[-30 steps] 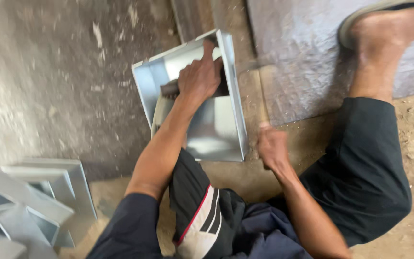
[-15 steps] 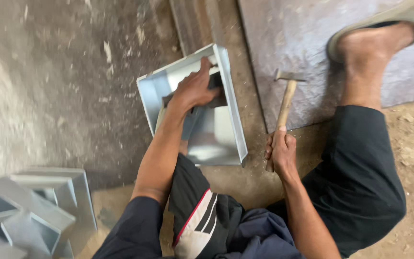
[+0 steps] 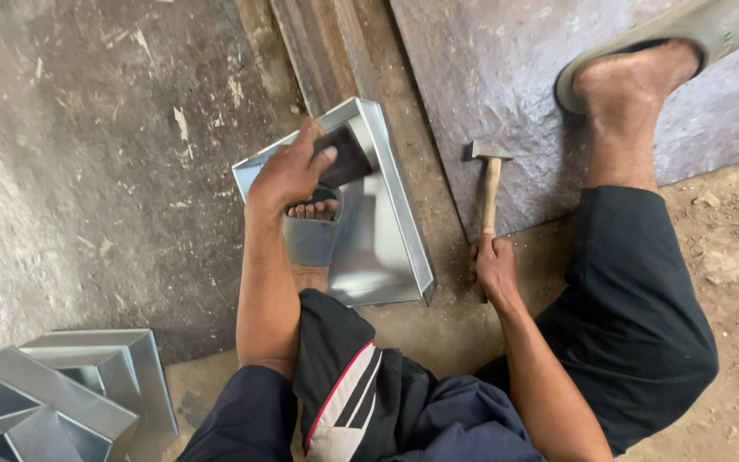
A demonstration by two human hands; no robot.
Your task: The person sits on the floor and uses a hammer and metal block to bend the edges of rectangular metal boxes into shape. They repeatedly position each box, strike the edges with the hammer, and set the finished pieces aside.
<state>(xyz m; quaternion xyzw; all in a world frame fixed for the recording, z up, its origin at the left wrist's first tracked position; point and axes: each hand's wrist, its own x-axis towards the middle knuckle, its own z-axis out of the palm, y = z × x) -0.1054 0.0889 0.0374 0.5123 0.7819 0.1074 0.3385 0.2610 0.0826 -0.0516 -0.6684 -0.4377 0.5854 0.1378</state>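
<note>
- My left hand [image 3: 288, 175] is curled over a dark block [image 3: 348, 158], pressing it against the inner wall of the tray [image 3: 387, 248], near the tray's far corner.
- The tray, folded sheet metal, lies on the floor with my foot [image 3: 311, 210] inside it, pinning it down.
- My right hand [image 3: 496, 269] is closed round the wooden handle of a hammer [image 3: 489, 184]; its head rests on the grey sheet [image 3: 489, 77] to the right of the tray, well apart from the block.
- I judge the step in hand to be dressing the tray's rim, with the block as backing.
- The next move calls for lifting the hammer across to the rim opposite the block, keeping my fingers clear of the strike.
- More folded trays [image 3: 62, 393] sit stacked at the near left of the floor.
</note>
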